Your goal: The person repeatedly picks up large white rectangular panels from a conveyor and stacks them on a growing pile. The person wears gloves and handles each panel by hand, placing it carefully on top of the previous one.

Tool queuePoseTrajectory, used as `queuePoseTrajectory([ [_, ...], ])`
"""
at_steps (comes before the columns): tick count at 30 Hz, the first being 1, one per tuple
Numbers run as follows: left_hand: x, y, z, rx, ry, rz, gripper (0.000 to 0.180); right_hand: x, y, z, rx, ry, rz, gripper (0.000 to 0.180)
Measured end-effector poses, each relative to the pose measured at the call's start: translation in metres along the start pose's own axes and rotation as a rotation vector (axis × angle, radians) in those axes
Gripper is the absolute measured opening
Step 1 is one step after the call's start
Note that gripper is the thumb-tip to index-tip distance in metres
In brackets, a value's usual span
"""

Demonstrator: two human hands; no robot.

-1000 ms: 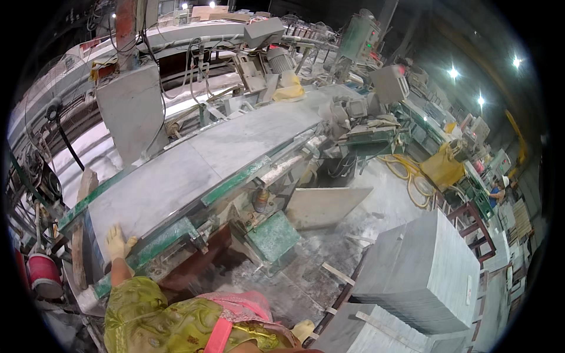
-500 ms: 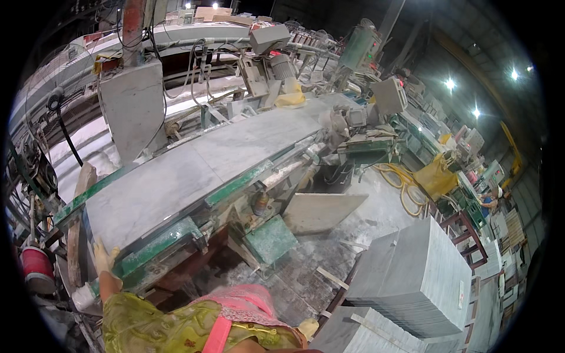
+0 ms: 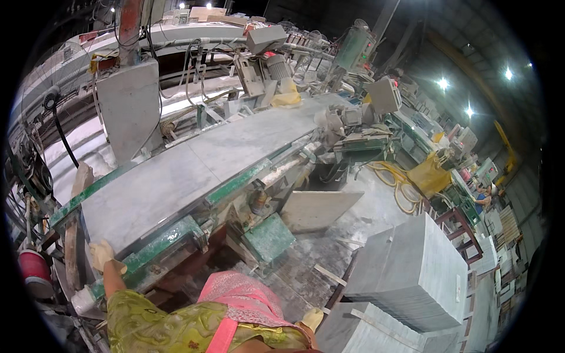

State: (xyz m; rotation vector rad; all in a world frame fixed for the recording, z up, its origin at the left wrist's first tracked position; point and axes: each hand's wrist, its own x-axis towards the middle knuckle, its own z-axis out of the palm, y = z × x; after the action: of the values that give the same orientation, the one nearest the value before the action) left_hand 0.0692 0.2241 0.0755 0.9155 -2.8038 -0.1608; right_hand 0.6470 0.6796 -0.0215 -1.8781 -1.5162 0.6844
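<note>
1. Running from the lower left of the frame toward the upper centre, a long grey stone slab (image 3: 194, 170) lay flat on the green-edged bed of a cutting machine (image 3: 170, 241), filling most of the middle of the view.
2. Lower right, a tall stack of grey stone tiles (image 3: 412, 276) stood on the dusty floor, with a second, lower stack (image 3: 371, 335) just in front of it.
3. A single pale tile (image 3: 318, 209) leaned against the machine near the centre, beside a green metal block (image 3: 268, 235).
4. A coil of yellow hose (image 3: 400, 182) lay on the floor at right of centre.
5. The gloved left hand (image 3: 103, 256) had slid down the slab's near corner over the last second and now rested on its edge at lower left, fingers curled over it; whether it truly gripped or only pressed cannot be told. That suggested the person was steadying or lining up the slab's near end.
6. The gloved right hand (image 3: 312, 319) hung low at bottom centre, close to the lower stack, apparently holding nothing, though its fingers were too small to read.
</note>
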Motion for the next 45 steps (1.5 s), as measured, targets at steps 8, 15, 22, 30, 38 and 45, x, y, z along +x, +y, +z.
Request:
queuePoseTrajectory([
  [8, 0.002, -0.001, -0.011, -0.01, -0.014, -0.041, 0.061, -0.029, 0.005, -0.02, -0.309, 0.138, 0.091, 0.025],
  [15, 0.004, -0.001, -0.031, -0.097, -0.156, -0.062, 0.064, -0.027, 0.038, -0.026, -0.228, 0.133, 0.08, 0.024],
  [22, 0.046, -0.014, 0.033, -0.174, -0.092, -0.041, 0.075, -0.039, -0.008, -0.014, -0.27, 0.096, 0.117, 0.018],
  [30, 0.034, 0.002, -0.041, -0.185, -0.138, -0.088, 0.067, -0.041, -0.028, 0.056, -0.115, -0.19, 0.016, 0.021],
  [38, 0.056, -0.008, -0.004, -0.323, -0.078, -0.052, 0.058, -0.049, -0.031, 0.084, -0.044, -0.202, -0.018, 0.025],
  [45, 0.039, -0.007, -0.053, -0.554, -0.305, -0.099, 0.067, -0.082, -0.02, 0.077, -0.091, -0.108, 0.021, 0.026],
])
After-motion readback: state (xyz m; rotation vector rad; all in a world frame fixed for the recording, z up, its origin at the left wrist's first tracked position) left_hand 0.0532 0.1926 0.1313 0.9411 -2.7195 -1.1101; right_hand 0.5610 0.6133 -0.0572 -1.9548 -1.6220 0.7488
